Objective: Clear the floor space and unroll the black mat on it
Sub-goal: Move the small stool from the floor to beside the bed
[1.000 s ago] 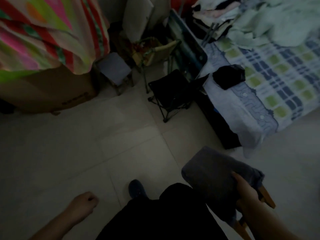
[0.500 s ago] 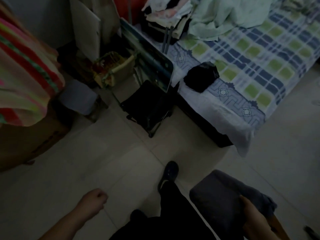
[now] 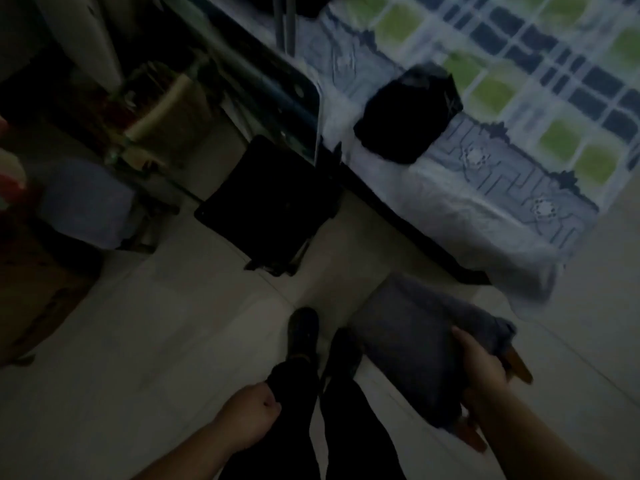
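Right hand point(image 3: 479, 372) clamped over the near edge of a grey-covered stool point(image 3: 408, 344), thumb on top, wooden legs poking out below the wrist. Held clear of the floor point(image 3: 138, 341), by the look of it. Left hand point(image 3: 247, 415) clenched in a fist, nothing in it, on the side of the legs away from the bed point(image 3: 502, 188).

Change over the last second: view swung toward the bed, both feet stepped forward, stool carried along. Far edge of the stool now just short of the bed's hanging corner; a second ago well apart from it.

Reading: clearing step under way, stool probably headed for a spot beside the bed. Open floor away from the bed already widening.

Still in the way: black folding stool point(image 3: 270, 206) at the bed's dark side panel; second grey stool point(image 3: 86, 202) farther from the bed, next to a cardboard box point(image 3: 34, 289).

Black mat: no rolled mat identified. Dark bundle point(image 3: 408, 116) on the bed's near edge, possibly the mat; too dim and blurred to tell. Unrolling not begun.
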Available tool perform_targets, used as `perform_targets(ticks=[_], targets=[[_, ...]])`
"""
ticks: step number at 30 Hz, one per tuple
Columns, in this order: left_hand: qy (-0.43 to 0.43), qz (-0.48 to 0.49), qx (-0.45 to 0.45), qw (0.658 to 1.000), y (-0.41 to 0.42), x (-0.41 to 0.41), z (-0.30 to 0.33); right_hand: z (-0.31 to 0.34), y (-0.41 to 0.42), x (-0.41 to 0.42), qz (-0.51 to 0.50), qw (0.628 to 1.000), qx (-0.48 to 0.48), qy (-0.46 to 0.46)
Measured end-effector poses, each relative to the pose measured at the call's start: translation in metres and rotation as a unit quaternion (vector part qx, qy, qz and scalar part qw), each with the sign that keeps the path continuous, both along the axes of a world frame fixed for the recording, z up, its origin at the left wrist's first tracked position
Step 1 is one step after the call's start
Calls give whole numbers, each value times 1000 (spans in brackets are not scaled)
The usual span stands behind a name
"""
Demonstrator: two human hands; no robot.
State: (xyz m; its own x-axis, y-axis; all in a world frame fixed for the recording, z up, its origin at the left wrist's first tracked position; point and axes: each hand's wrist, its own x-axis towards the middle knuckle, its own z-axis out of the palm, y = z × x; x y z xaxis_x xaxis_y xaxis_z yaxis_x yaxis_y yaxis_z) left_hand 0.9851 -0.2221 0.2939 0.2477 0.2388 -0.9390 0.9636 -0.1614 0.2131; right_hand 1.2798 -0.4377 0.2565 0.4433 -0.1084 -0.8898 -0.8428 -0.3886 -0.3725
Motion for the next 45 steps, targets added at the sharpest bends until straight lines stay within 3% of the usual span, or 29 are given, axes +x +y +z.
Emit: perform_targets(ticks=[5, 12, 18, 25, 38, 45], targets=[[10, -70, -23, 997, 4, 27, -96, -103, 56, 28, -23, 999, 21, 15], [-1, -125, 22, 992, 40, 64, -191, -212, 106, 62, -63, 992, 113, -10], [-19, -191, 47, 980, 71, 86, -240, -267, 117, 89, -57, 969, 233, 53], [-3, -154, 38, 987, 80, 100, -268, -303, 99, 95, -92, 966, 231, 64], [2, -155, 49, 987, 80, 93, -267, -323, 56, 92, -104, 991, 67, -56], [3, -155, 64, 986, 77, 92, -261, -325, 46, 93, -8, 995, -73, -64]])
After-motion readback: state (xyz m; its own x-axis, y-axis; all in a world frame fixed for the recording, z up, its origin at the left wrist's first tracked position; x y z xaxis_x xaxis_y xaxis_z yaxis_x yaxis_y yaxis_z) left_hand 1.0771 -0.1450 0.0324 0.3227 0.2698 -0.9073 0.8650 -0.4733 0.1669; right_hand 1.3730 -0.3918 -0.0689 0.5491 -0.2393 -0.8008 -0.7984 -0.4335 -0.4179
